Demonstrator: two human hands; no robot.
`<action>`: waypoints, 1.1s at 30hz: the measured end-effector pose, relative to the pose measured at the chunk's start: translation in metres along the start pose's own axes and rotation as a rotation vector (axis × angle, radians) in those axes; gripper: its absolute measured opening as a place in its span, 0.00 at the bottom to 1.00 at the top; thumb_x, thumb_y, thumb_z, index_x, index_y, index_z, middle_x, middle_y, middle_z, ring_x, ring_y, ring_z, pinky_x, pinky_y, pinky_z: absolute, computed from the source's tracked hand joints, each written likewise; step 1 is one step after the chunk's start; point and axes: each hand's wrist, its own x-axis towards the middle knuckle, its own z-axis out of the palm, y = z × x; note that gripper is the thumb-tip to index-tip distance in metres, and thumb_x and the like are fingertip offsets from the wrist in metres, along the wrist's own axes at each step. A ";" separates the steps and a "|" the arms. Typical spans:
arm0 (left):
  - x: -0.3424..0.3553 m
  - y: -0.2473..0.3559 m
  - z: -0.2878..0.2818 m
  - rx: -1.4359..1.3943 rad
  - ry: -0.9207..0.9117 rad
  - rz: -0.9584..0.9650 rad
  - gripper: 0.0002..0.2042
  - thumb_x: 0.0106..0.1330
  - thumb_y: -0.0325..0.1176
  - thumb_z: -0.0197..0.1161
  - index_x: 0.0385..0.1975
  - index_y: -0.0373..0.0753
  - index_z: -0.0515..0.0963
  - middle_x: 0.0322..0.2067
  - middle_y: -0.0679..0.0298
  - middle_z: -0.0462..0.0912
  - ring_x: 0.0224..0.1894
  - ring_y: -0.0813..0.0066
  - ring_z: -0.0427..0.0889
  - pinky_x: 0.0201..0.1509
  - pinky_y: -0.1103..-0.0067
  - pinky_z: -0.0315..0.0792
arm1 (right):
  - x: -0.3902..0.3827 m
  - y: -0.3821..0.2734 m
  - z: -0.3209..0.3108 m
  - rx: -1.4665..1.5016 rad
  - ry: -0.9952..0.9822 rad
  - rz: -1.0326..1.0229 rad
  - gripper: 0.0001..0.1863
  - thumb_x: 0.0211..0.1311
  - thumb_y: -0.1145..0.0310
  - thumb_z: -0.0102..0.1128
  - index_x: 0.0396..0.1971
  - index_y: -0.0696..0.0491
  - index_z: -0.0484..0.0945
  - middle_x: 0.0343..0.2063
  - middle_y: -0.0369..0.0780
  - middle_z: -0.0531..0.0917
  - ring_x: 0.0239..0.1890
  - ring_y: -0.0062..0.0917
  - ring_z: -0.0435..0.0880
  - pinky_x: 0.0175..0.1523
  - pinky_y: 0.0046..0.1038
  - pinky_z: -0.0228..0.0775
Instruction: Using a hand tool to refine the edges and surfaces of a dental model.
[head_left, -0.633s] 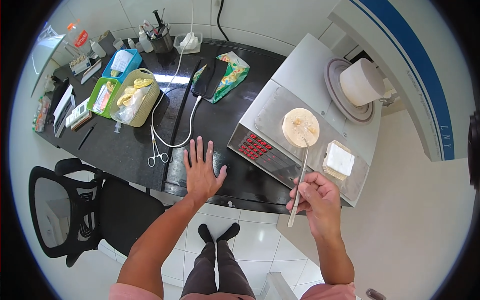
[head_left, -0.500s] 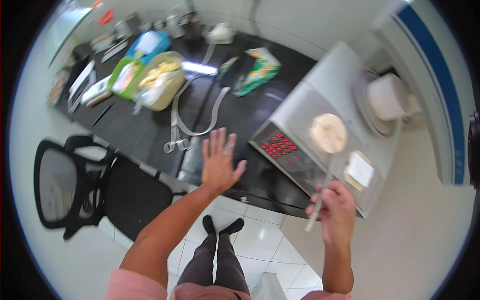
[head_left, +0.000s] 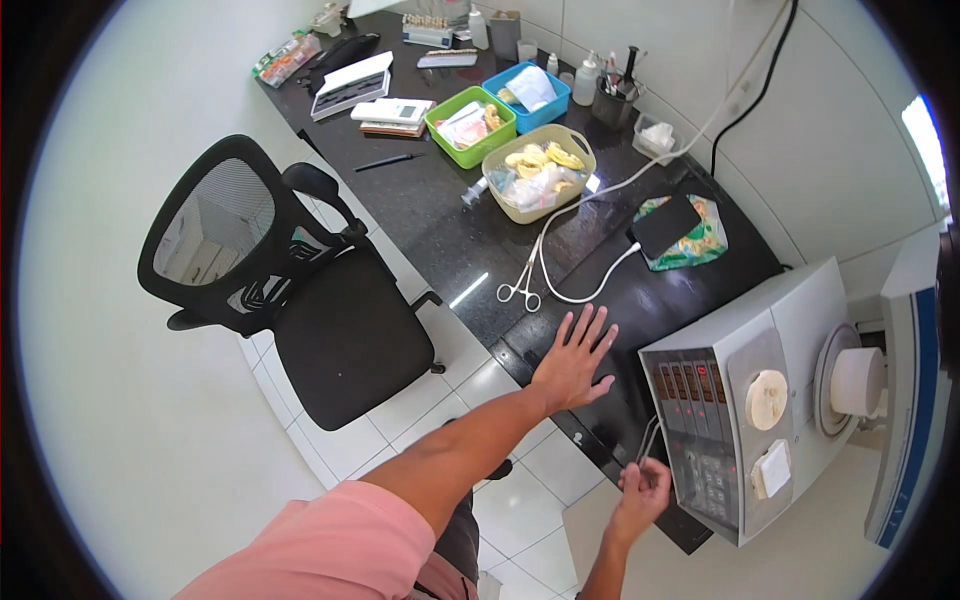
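Observation:
My left hand [head_left: 575, 370] lies on the black countertop [head_left: 450, 240] with its fingers spread, holding nothing. In my right hand [head_left: 642, 498] is a pair of slim metal tongs [head_left: 650, 438], pinched near the lower end. Their prongs point away from me along the front of a silver-grey benchtop furnace [head_left: 715, 420] with red display digits and a keypad. A round cream disc [head_left: 767, 400] and a small white block [head_left: 774, 468] rest on the furnace top. Behind them, a white cylinder [head_left: 857, 381] stands on a round platform.
Scissor-handled forceps [head_left: 520, 292] lie beside a white cable [head_left: 600, 282], plugged into a black phone [head_left: 665, 226] on a green packet [head_left: 705, 245]. Beige [head_left: 520, 205], green [head_left: 470, 152] and blue [head_left: 545, 118] baskets stand farther back. A black office chair [head_left: 345, 340] is at the left.
My view has swung left, bringing the chair and baskets further in. My right hand has moved the tongs from over the furnace top to beside its front. My left hand stays flat on the counter.

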 end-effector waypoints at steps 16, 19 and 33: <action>-0.003 -0.023 -0.015 -0.510 0.077 0.033 0.29 0.60 0.32 0.53 0.63 0.34 0.60 0.68 0.50 0.51 0.72 0.51 0.44 0.74 0.60 0.39 | 0.080 0.043 0.101 -0.738 0.150 -0.430 0.13 0.57 0.75 0.55 0.42 0.61 0.77 0.39 0.48 0.78 0.43 0.42 0.77 0.50 0.40 0.68; -0.008 -0.047 -0.028 -0.848 0.162 0.053 0.21 0.57 0.25 0.56 0.53 0.34 0.71 0.55 0.50 0.70 0.58 0.57 0.69 0.62 0.66 0.64 | 0.082 0.042 0.099 -0.797 0.188 -0.472 0.12 0.58 0.74 0.56 0.42 0.61 0.78 0.39 0.48 0.78 0.43 0.44 0.75 0.51 0.42 0.66; 0.219 -0.370 -0.182 -0.103 0.855 0.020 0.14 0.64 0.36 0.54 0.38 0.31 0.79 0.37 0.44 0.81 0.42 0.42 0.77 0.50 0.61 0.70 | -0.073 0.075 0.090 -0.721 0.345 0.073 0.23 0.70 0.61 0.50 0.17 0.61 0.74 0.10 0.37 0.72 0.15 0.18 0.70 0.21 0.24 0.59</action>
